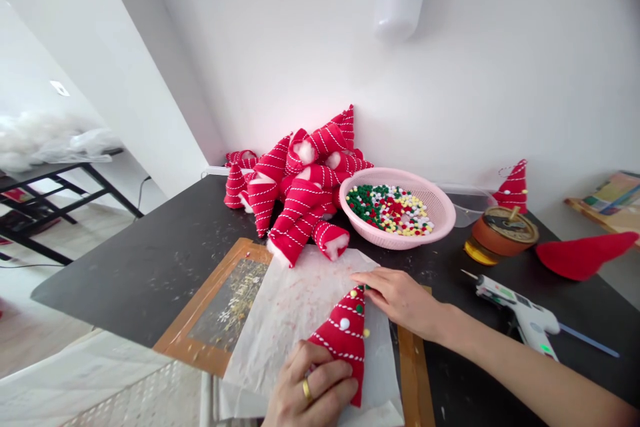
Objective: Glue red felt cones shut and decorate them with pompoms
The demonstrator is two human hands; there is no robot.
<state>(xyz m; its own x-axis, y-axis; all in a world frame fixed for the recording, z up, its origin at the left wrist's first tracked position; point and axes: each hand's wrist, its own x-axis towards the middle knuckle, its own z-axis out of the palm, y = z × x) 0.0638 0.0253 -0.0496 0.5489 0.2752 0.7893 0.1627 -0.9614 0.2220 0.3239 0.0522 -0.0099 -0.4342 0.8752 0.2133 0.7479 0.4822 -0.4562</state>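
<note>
The left hand (310,387) curls its grip around the lower part of a red knit cone (345,333), fingers pressed together against the near side, a gold ring (307,390) on one finger; the right hand (395,300) reaches in from the right, its fingertips (363,283) at the cone's tip, though whether they pinch it is hidden. The cone looks soft and light, probably stuffed, so it should give under pressure; its body seems the surest place to hold, since the small pom-poms (345,323) on its surface may be fragile to grip. It stands tilted on a sheet of crinkled white paper (295,327), between the two hands and close to the near edge of the black bench (150,267); a wooden strip (414,373) lies just right of the sheet, and a brown-edged board (225,307) lies left of it. Farther off, a heap of red striped cones (300,180) sits beside a pink plastic colander (440,213) of mixed pom-poms (390,210); to the right lie a white hot glue gun (515,307) and a plain red cone (585,255).
</note>
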